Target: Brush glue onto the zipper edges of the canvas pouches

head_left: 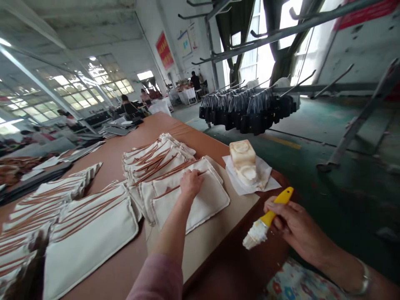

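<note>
My right hand [292, 223] is closed around the yellow handle of a brush [264, 223]. The bristles are coated in thick white paste and point down to the left, off the table's near edge. My left hand [191, 183] has its fingers closed at the brown-trimmed upper edge of a cream fabric pouch [200, 208]; the fingertips are partly hidden. This pouch lies on top of other pouches, over a beige sheet [203, 256]. Beyond it is a fanned stack of similar cream pouches [159, 156]. A stained, paste-smeared plastic container [243, 156] rests on white paper [234, 183] at the table's right edge.
More cream pouches with brown trim [90, 221] lie in stacks to the left on the brown table [153, 125]. Dark flat pieces [34, 181] are farther left. A metal rack [340, 146] with hanging black items [250, 114] stands at right. Several people work in the background.
</note>
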The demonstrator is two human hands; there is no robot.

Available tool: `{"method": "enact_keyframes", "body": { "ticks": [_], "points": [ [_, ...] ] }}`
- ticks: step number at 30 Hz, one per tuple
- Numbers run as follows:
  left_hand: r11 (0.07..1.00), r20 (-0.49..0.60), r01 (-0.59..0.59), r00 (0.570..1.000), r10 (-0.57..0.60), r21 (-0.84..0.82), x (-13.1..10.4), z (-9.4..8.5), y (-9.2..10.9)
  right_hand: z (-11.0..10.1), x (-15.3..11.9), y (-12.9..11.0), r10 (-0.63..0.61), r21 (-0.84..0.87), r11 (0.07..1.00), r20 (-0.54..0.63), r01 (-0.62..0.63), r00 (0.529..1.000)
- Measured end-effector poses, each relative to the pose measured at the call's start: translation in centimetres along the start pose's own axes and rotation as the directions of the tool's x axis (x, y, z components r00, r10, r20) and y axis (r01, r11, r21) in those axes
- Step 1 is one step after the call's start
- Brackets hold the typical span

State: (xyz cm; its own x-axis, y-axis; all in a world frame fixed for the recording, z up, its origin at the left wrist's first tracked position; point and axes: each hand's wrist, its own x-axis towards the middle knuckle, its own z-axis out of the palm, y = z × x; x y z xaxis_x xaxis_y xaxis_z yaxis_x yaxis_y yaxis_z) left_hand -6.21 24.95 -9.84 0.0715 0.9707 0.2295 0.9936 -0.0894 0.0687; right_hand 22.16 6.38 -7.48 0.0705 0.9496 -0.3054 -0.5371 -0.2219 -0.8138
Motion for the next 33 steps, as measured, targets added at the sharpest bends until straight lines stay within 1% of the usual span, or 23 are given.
{"method": "enact_keyframes", "body": {
  "ticks": [3, 5, 7, 9, 12, 13, 14, 15, 16, 17, 18, 19, 20, 23, 25, 29, 33],
  "points": [
    [1.000, -0.072, 0.012, 0.997, -0.010, 0.017, -0.5, -0.5, 0.3, -1.7, -0.5, -0.5, -0.015, 0.021, 1.000, -0.014, 0.015, 1.000],
    [1.000, -0.130, -0.010, 0.991, 0.013, 0.020, -1.6, -1.2, 0.4, -2.8, -0.7, -1.1, -0.032, 0.030, 0.999, -0.023, 0.032, 0.999],
    [0.999, -0.181, -0.041, 0.983, 0.043, 0.013, -3.4, -2.1, 0.6, -3.8, -1.0, -1.7, -0.041, 0.035, 0.999, -0.029, 0.042, 0.999],
    [0.997, -0.228, -0.083, 0.970, 0.080, 0.000, -5.7, -3.1, 1.0, -4.6, -1.3, -2.2, -0.039, 0.043, 0.998, -0.034, 0.040, 0.999],
    [0.984, -0.340, -0.173, 0.928, 0.154, -0.027, -9.0, -4.9, 1.7, -5.5, -2.0, -2.6, -0.034, 0.052, 0.998, -0.017, 0.035, 0.999],
    [0.982, -0.350, -0.185, 0.922, 0.163, -0.031, -9.7, -5.5, 1.9, -5.7, -2.2, -2.6, -0.036, 0.055, 0.998, -0.010, 0.037, 0.999],
    [0.984, -0.314, -0.174, 0.936, 0.157, -0.029, -10.1, -6.0, 2.2, -5.9, -2.4, -2.7, -0.040, 0.059, 0.997, -0.006, 0.040, 0.999],
    [0.989, -0.230, -0.146, 0.963, 0.137, -0.020, -10.1, -6.5, 2.4, -5.9, -2.6, -2.7, -0.042, 0.064, 0.997, -0.003, 0.042, 0.999],
    [0.994, -0.115, -0.108, 0.988, 0.107, -0.005, -9.7, -6.8, 2.5, -6.0, -2.8, -2.7, -0.042, 0.070, 0.997, -0.002, 0.042, 0.999],
    [0.997, 0.003, -0.075, 0.997, 0.075, 0.013, -8.9, -6.9, 2.6, -5.9, -2.9, -2.8, -0.040, 0.076, 0.996, -0.001, 0.040, 0.999],
    [0.998, 0.102, -0.052, 0.994, 0.048, 0.030, -7.9, -6.9, 2.7, -5.9, -3.1, -2.8, -0.038, 0.080, 0.996, 0.000, 0.038, 0.999],
    [0.998, 0.177, -0.038, 0.984, 0.030, 0.043, -6.8, -6.6, 2.7, -5.9, -3.2, -2.8, -0.036, 0.082, 0.996, 0.004, 0.035, 0.999],
    [0.998, 0.226, -0.029, 0.974, 0.017, 0.052, -5.5, -6.2, 2.8, -5.9, -3.3, -2.9, -0.037, 0.083, 0.996, 0.005, 0.037, 0.999],
    [0.996, 0.305, -0.002, 0.952, -0.024, 0.084, -2.3, -4.6, 3.4, -6.2, -3.6, -2.9, -0.043, 0.092, 0.995, 0.003, 0.043, 0.999],
    [0.994, 0.324, 0.008, 0.945, -0.042, 0.105, -1.0, -3.4, 4.1, -6.5, -3.6, -3.1, -0.053, 0.106, 0.993, -0.001, 0.053, 0.999],
    [0.993, 0.324, 0.042, 0.943, -0.077, 0.114, 0.1, -1.7, 5.5, -6.7, -3.1, -3.7, -0.078, 0.125, 0.989, -0.014, 0.079, 0.997],
    [0.995, 0.376, 0.098, 0.921, -0.098, 0.018, 0.2, -1.3, 6.0, -6.5, -2.2, -4.0, -0.090, 0.177, 0.980, 0.001, 0.088, 0.996]
  ]
}}
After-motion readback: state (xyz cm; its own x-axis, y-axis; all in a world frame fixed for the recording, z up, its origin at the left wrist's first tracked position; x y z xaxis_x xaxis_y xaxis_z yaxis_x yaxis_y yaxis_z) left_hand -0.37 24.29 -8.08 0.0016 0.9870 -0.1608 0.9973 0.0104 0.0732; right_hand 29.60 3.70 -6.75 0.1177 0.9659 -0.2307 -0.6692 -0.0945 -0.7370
